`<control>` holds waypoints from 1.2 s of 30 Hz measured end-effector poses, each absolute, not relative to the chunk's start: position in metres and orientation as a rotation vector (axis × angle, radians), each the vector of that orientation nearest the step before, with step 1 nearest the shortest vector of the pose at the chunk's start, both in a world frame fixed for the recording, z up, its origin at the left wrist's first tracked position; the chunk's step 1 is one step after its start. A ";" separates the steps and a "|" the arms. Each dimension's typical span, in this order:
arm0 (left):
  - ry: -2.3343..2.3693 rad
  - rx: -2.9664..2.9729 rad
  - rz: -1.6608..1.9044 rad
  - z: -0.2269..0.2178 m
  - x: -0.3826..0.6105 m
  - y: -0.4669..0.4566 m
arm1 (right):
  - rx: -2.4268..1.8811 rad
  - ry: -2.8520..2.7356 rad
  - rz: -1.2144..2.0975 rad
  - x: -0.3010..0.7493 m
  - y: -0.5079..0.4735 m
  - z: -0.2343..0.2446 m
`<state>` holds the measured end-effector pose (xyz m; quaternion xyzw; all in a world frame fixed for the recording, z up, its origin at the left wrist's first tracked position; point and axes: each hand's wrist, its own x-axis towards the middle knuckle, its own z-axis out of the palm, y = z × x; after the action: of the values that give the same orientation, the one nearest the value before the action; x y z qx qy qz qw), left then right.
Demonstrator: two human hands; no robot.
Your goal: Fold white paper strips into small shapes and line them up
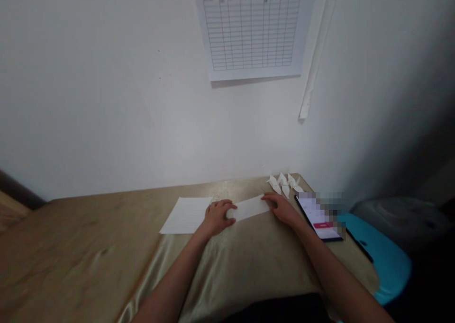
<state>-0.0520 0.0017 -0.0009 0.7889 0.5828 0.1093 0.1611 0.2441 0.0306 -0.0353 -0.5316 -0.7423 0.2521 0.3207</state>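
A narrow folded strip of white paper (250, 208) lies slanted across the satin-like cloth between my two hands. My left hand (217, 217) has its fingers curled over the strip's left end, thumb and forefinger holding at its edges. At the other end, my right hand (280, 208) grips the upper right corner with thumb and bent fingers. Just left of my left hand, and partly under it, a larger white sheet (186, 215) with faint lines rests flat. Several small folded white paper figures, like cranes (284, 184), stand beyond my right hand.
A tablet or large phone (317, 219) with a lit screen lies right of my right forearm. A blue plastic stool or chair (387, 254) stands by the right edge of the cloth-covered table (117, 233). The white wall behind bears a printed table sheet (254, 34).
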 end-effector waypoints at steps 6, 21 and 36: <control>1.827 2.254 0.372 0.005 -0.032 -0.010 | -1.404 -2.024 0.603 0.240 0.026 -0.035; 2.032 2.252 0.463 -0.002 0.004 -0.019 | -1.645 -2.028 0.335 0.205 0.004 -0.022; 2.066 2.206 0.385 -0.007 0.011 -0.013 | -1.612 -2.002 0.436 0.213 0.015 -0.028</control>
<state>0.0108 -0.0131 -0.0066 0.7232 0.6774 0.1261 0.0474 0.2129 0.0150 -0.0281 -0.5963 -0.7408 0.1613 0.2639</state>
